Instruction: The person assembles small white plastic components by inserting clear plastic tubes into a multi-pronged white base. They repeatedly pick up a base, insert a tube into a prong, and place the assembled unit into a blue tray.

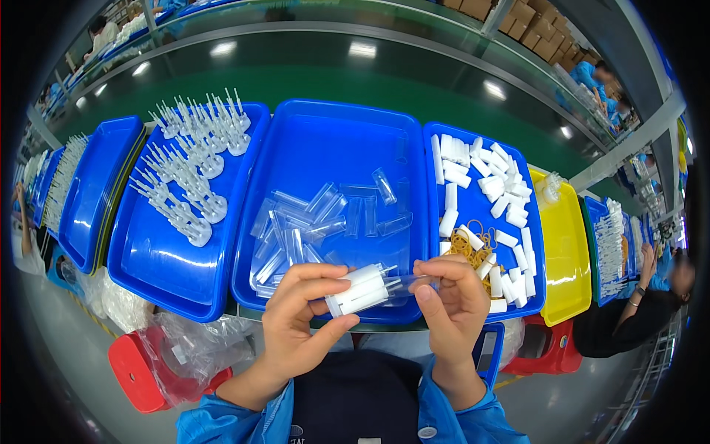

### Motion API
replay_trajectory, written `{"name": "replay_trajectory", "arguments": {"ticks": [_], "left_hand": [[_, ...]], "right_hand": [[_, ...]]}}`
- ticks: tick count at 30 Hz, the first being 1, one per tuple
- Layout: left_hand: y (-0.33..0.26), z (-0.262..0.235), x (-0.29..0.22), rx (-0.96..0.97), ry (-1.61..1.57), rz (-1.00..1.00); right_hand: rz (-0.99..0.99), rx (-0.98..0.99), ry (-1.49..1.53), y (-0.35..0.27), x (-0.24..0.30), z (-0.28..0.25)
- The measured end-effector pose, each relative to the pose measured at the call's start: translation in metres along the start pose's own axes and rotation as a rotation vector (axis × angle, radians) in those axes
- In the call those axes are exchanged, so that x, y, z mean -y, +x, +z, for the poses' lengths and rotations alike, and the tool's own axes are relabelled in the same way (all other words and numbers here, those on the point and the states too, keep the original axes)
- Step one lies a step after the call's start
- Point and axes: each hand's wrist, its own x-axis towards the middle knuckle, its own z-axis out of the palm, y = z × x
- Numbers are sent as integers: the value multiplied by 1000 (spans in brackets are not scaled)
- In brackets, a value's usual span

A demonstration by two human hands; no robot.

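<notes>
Bright, fairly even light — white glare streaks the green belt (333, 78) beyond the blue trays' (333, 140) far edges. Trays look sharp; toward the black rim, lines bow and detail softens.

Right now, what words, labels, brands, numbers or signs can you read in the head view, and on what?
None reads clearly enough to quote.
Dark top: pale marks at the lower picture edge, cut off; unreadable.
Red stool at right: round mark, too small.
Cardboard boxes in the background: too small and blurred to tell.
Held white pieces: no print visible.
</notes>
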Motion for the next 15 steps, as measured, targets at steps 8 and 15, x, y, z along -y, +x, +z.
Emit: {"name": "replay_trajectory", "arguments": {"ticks": [8,15], "left_hand": [[1,1,1,46,328,159],[2,-2,0,106,337,143]], "right_hand": [[-179,-60,-55,-2,-7,7],[-255,112,-173,6,-10,-5]]}}
